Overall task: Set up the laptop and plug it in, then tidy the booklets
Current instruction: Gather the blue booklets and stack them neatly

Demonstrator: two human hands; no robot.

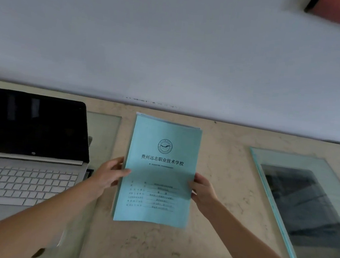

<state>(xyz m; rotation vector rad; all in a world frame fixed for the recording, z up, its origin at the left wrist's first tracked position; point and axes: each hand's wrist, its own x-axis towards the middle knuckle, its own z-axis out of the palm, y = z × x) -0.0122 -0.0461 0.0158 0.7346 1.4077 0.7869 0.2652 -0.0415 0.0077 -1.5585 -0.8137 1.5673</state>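
Note:
A stack of light-blue booklets, printed with a round emblem and dark text, is held above the beige tabletop in the middle of the view. My left hand grips its left edge, thumb on the cover. My right hand grips the right edge the same way. The silver laptop stands open at the left, its screen black and its keyboard showing. No cable is plainly visible.
A glass pane with a dark sheet under it lies on the beige tabletop at the right. Another glass pane lies partly under the laptop. A pale wall rises directly behind the table.

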